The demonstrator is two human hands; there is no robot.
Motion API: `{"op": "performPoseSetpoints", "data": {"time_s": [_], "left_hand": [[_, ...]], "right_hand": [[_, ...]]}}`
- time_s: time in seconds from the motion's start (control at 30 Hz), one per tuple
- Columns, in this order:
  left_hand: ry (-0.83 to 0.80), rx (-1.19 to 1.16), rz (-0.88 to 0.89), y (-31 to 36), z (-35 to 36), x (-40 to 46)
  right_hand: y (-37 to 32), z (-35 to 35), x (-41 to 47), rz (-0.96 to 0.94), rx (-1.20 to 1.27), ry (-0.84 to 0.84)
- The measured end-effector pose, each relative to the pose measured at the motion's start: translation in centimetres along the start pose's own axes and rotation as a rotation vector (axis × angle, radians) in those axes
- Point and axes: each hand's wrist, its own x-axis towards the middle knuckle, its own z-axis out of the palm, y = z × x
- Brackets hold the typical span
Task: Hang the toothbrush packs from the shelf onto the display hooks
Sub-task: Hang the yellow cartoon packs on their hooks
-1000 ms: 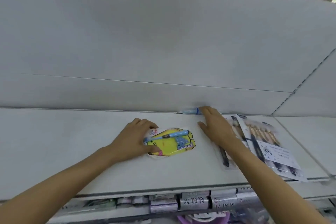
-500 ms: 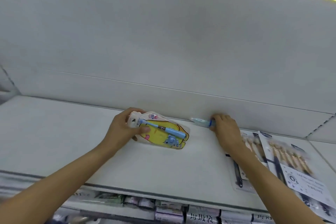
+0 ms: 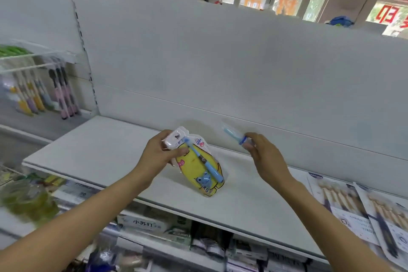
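Both hands are raised over the white metal shelf (image 3: 92,152) that runs across the middle of the frame.

The left hand (image 3: 157,153), just left of centre, grips a yellow children's toothbrush pack (image 3: 198,165) by its white top end, fingers curled behind the card and thumb pressed on the front. The pack tilts down toward the lower right; its clear blister holds a light blue toothbrush and a small blue animal figure. Whether its lower end touches the shelf or hangs just above it cannot be told.

The right hand (image 3: 265,157), right of centre, pinches a small clear and blue tube-like item (image 3: 235,136) between curled fingers and thumb. The item is blurred; it points toward the upper left and is held above the shelf, apart from the yellow pack.

At the lower right of the frame, flat clear packs of wooden-handled toothbrushes (image 3: 344,203) lie on the same shelf, overlapping one another, with white printed cards at their lower ends.

At the upper left of the frame, white wire display hooks (image 3: 37,59) stick out from the back panel, and hanging toothbrush packs in pastel and dark colours (image 3: 42,93) dangle from them, well apart from both hands.

Below the shelf edge, along the bottom of the frame, boxed goods (image 3: 152,225) sit on a lower level, partly blurred.
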Motion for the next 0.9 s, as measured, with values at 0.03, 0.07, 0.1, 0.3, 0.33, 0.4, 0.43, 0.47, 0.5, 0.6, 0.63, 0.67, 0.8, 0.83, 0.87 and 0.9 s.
{"op": "performPoseSetpoints", "data": {"time_s": [0.03, 0.07, 0.1, 0.3, 0.33, 0.4, 0.43, 0.47, 0.5, 0.6, 0.63, 0.67, 0.8, 0.83, 0.87, 0.9], "left_hand": [[0.010, -0.019, 0.001, 0.3, -1.6, -0.4], [0.015, -0.033, 0.004, 0.6, -3.3, -0.8], [0.022, -0.042, 0.005, 0.9, -4.9, -1.3], [0.093, -0.051, 0.057, 2.9, -17.5, -4.4], [0.096, -0.045, 0.064, 3.1, -19.8, -5.0], [0.109, -0.048, 0.074, 3.4, -24.2, -6.4], [0.119, -0.053, 0.077, 3.6, -26.5, -7.2], [0.127, -0.051, 0.085, 3.7, -28.8, -7.9], [0.135, -0.056, 0.087, 3.7, -31.0, -8.6], [0.162, -0.079, 0.065, 3.5, -37.1, -10.3], [0.169, -0.076, 0.061, 3.3, -39.0, -10.7], [0.176, -0.079, 0.057, 3.1, -40.7, -10.9], [0.197, -0.084, 0.042, 2.7, -46.4, -11.4], [0.205, -0.082, 0.038, 2.6, -47.6, -11.5], [0.209, -0.079, 0.033, 2.5, -48.7, -11.5], [0.209, -0.080, 0.031, 2.4, -49.9, -11.4]], "right_hand": [[-1.9, 0.6, 0.0, 0.000, 0.021, -0.022], [-3.8, 1.2, 0.0, -0.003, 0.027, -0.043], [-5.6, 1.9, 0.0, -0.012, 0.026, -0.059], [-18.3, 7.4, -0.7, -0.070, 0.103, -0.112], [-20.5, 8.4, -0.7, -0.085, 0.117, -0.121], [-24.6, 10.5, -0.8, -0.127, 0.136, -0.134], [-26.8, 11.5, -0.9, -0.156, 0.132, -0.136], [-28.9, 12.5, -0.9, -0.191, 0.119, -0.138], [-30.9, 13.5, -1.0, -0.231, 0.102, -0.138], [-36.9, 15.8, -1.1, -0.284, 0.070, -0.139], [-38.6, 16.5, -1.1, -0.279, 0.084, -0.145], [-40.2, 17.2, -1.1, -0.273, 0.109, -0.152], [-45.5, 19.8, -0.3, -0.275, 0.180, -0.216], [-46.7, 20.5, 0.2, -0.283, 0.186, -0.228], [-47.7, 21.3, 0.7, -0.290, 0.191, -0.234], [-48.8, 22.0, 1.2, -0.296, 0.195, -0.233]]}}
